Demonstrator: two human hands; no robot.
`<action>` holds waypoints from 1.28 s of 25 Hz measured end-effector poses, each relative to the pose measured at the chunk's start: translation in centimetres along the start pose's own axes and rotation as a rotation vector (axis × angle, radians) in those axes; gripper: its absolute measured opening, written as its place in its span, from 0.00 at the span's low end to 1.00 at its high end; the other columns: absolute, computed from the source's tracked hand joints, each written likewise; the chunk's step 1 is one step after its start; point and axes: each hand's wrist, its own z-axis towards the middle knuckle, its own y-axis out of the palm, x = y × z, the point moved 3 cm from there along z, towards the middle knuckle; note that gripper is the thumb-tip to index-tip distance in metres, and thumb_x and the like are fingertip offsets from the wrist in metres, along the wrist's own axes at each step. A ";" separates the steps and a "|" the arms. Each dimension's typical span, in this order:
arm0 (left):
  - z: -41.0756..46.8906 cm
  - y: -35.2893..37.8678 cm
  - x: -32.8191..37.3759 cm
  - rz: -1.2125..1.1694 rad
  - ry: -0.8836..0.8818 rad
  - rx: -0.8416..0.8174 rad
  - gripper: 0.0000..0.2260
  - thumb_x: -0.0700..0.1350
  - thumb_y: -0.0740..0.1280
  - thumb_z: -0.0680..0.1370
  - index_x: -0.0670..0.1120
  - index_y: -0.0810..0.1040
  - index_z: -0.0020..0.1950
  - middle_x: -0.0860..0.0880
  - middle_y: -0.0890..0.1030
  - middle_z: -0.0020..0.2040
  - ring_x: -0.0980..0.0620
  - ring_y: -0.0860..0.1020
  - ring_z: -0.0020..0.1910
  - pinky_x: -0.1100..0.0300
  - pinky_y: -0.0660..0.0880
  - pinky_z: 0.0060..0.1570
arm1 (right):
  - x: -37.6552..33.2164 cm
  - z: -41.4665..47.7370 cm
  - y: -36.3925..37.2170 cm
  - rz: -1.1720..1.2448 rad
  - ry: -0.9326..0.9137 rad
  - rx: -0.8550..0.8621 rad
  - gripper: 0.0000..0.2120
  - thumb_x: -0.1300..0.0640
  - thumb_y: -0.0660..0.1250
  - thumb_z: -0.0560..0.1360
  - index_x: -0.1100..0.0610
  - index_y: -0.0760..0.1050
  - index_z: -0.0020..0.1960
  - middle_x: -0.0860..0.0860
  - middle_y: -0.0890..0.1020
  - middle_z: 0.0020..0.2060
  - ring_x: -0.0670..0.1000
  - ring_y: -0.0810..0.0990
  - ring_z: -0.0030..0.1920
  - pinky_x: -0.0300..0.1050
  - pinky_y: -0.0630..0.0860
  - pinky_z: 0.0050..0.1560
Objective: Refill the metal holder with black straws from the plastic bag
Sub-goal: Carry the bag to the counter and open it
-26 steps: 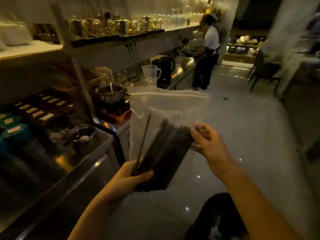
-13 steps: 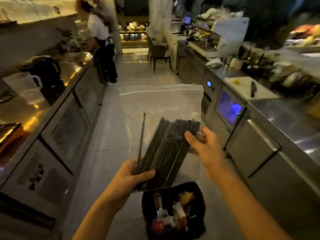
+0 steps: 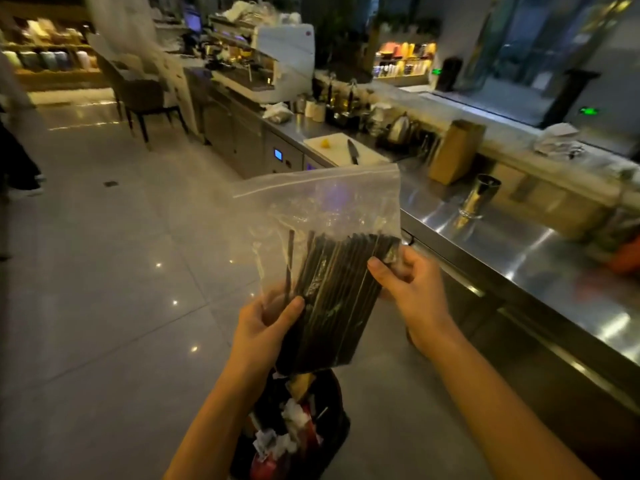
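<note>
A clear plastic zip bag (image 3: 332,202) hangs upright in front of me with a bundle of black straws (image 3: 332,299) in its lower half. My left hand (image 3: 266,327) grips the bag's lower left corner, thumb across the straws. My right hand (image 3: 412,289) pinches the bag's right side at the straw tops. The metal holder (image 3: 479,199), a shiny cylinder, stands on the steel counter to the right, beyond the bag and apart from both hands. Whether it holds anything cannot be seen.
The steel counter (image 3: 519,258) runs along the right with a brown knife block (image 3: 453,150), a white cutting board with a knife (image 3: 346,150) and a coffee machine (image 3: 273,64) further back. A black bin full of rubbish (image 3: 298,434) sits on the tiled floor below my hands.
The view has swung right, from the left shelf counter across the aisle to the right-hand counter. Both hands keep the same hold on the bag, and the metal holder has come into sight.
</note>
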 end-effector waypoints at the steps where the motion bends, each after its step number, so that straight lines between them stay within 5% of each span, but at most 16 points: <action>1: 0.4 0.8 -0.2 0.009 -0.001 -0.014 0.10 0.40 0.66 0.78 0.43 0.79 0.59 0.45 0.86 0.53 0.47 0.84 0.55 0.49 0.78 0.57 | 0.2 0.2 -0.8 -0.008 -0.002 0.022 0.10 0.64 0.68 0.75 0.55 0.78 0.55 0.51 0.86 0.47 0.49 0.86 0.49 0.42 0.82 0.44; 9: 5.7 8.8 -2.0 0.069 -0.047 -0.100 0.10 0.40 0.64 0.79 0.44 0.78 0.60 0.45 0.85 0.53 0.48 0.83 0.55 0.48 0.78 0.56 | 2.4 4.0 -8.9 -0.004 -0.047 0.133 0.10 0.65 0.67 0.76 0.60 0.77 0.57 0.48 0.87 0.45 0.47 0.85 0.48 0.39 0.81 0.44; 14: 10.5 18.0 -3.2 0.049 -0.050 -0.114 0.08 0.39 0.64 0.79 0.44 0.79 0.56 0.46 0.86 0.51 0.50 0.84 0.53 0.51 0.78 0.55 | 3.6 9.3 -17.7 -0.033 -0.078 0.143 0.10 0.66 0.66 0.76 0.53 0.75 0.41 0.39 0.82 0.29 0.40 0.84 0.39 0.37 0.81 0.42; 23: 19.0 28.6 -6.6 0.061 -0.109 -0.143 0.09 0.39 0.64 0.79 0.44 0.78 0.58 0.44 0.86 0.52 0.48 0.83 0.55 0.50 0.77 0.56 | 7.5 17.9 -28.6 -0.043 -0.012 0.190 0.06 0.59 0.70 0.75 0.58 0.79 0.52 0.53 0.86 0.45 0.51 0.85 0.49 0.58 0.81 0.53; 29: 28.2 30.9 -9.6 -0.003 -0.166 -0.156 0.10 0.42 0.66 0.75 0.45 0.80 0.56 0.43 0.86 0.52 0.48 0.84 0.53 0.49 0.77 0.56 | 10.0 25.3 -30.2 -0.034 0.050 0.144 0.17 0.51 0.69 0.71 0.57 0.76 0.58 0.54 0.86 0.50 0.52 0.85 0.51 0.54 0.82 0.51; 32: 33.5 31.7 -10.5 -0.010 -0.171 -0.217 0.09 0.40 0.65 0.77 0.45 0.80 0.55 0.43 0.85 0.52 0.47 0.83 0.54 0.50 0.77 0.55 | 10.3 29.7 -31.0 -0.024 0.071 0.204 0.17 0.57 0.68 0.75 0.59 0.74 0.62 0.52 0.86 0.47 0.50 0.86 0.49 0.46 0.83 0.46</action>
